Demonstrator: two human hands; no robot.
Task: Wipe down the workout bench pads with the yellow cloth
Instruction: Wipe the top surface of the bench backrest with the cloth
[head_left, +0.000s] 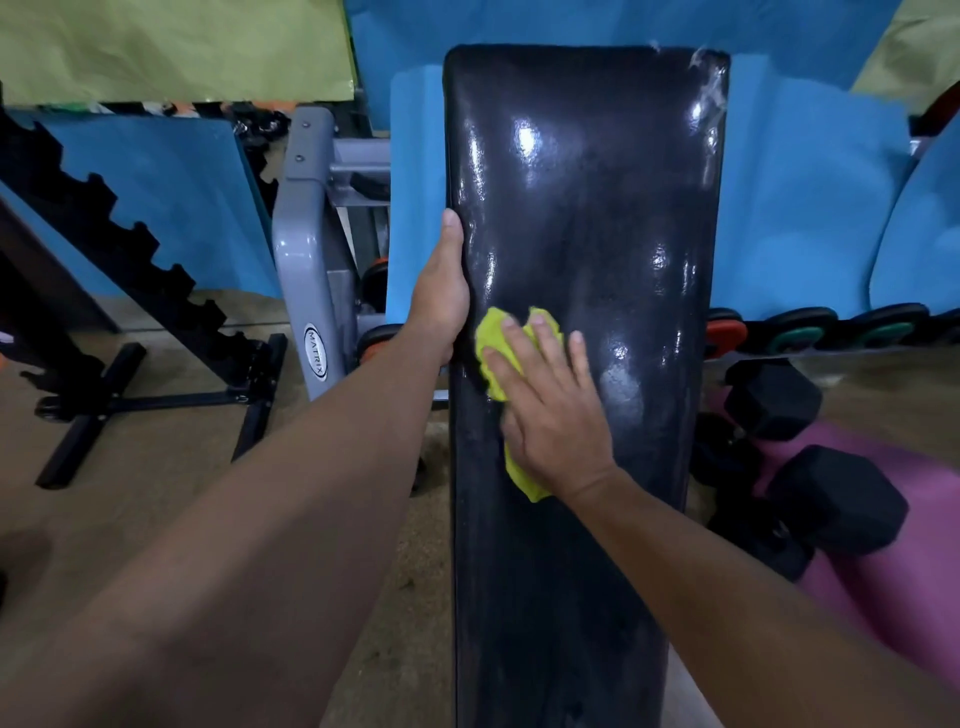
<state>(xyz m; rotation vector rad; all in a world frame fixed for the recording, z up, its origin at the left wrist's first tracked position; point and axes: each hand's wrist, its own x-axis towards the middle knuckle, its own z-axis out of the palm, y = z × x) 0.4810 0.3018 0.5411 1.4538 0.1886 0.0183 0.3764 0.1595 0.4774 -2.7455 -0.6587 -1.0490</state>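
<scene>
A long black bench pad (587, 218) runs from the bottom of the view up to the top middle, glossy and wet-looking on its far half. My right hand (550, 410) lies flat with spread fingers on the yellow cloth (493, 338), pressing it against the pad near its left side. Most of the cloth is hidden under the palm, with bits showing above the fingers and below the wrist. My left hand (441, 296) grips the pad's left edge, thumb on top, just left of the cloth.
A grey Matrix rack frame (311, 291) stands left of the bench, with a black toothed stand (156, 291) further left. Black hex dumbbells (810, 462) lie on a purple mat (883, 597) to the right. Blue mats (800, 208) lean behind. Weight plates (800, 327) line the right wall.
</scene>
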